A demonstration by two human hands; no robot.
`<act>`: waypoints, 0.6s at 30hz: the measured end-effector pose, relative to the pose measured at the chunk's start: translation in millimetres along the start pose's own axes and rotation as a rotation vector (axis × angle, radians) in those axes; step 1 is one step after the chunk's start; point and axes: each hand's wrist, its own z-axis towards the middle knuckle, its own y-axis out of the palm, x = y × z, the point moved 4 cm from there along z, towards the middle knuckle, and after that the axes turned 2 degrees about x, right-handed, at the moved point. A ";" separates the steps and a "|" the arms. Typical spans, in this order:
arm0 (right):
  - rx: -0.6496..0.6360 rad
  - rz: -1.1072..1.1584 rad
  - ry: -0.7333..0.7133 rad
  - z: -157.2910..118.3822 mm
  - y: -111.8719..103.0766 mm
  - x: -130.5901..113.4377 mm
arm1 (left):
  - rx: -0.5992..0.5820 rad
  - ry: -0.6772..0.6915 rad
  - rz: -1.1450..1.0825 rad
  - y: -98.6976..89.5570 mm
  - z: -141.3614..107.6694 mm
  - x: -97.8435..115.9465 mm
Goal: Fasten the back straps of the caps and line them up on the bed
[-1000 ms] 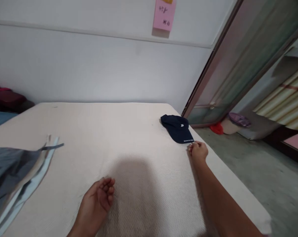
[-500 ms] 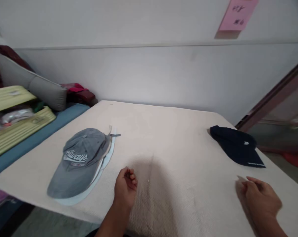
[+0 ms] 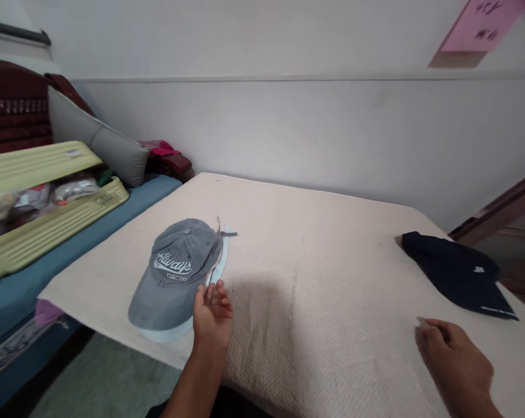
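A grey baseball cap (image 3: 182, 261) with white "Always" lettering lies on top of a light-blue cap (image 3: 169, 334), whose brim and edge show beneath it. My left hand (image 3: 213, 313) is palm up at the right side of these stacked caps, its fingers half curled and apart, holding nothing. Whether its fingertips touch the cap edge I cannot tell. Over at the right, my right hand (image 3: 458, 357) is low over the cloth with its fingers curled in, and I see nothing in it. A dark navy cap (image 3: 456, 270) lies beyond it.
Cream cloth covers the table (image 3: 332, 244), which reaches the white wall (image 3: 266, 128). On the left, a blue-covered bed (image 3: 153, 188) holds a grey pillow (image 3: 101, 136) and a yellow-green container (image 3: 53, 232) with packets. A pink note (image 3: 480, 29) is on the wall.
My left hand has come up to the stacked caps, and its fingers have opened somewhat. The view has turned left, so the caps appear farther right. My right hand stays curled.
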 end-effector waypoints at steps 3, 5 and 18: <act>0.021 0.013 0.013 2.5 -1.8 2.0 | -0.011 -0.044 0.002 0.7 -0.4 -6.3; 0.075 0.082 0.082 -1.5 -6.2 -5.2 | -0.008 -0.087 0.019 0.3 -1.8 -15.4; -1.240 1.036 -0.114 -218.7 92.7 -309.7 | 0.034 -0.189 0.124 -6.5 -6.0 -61.0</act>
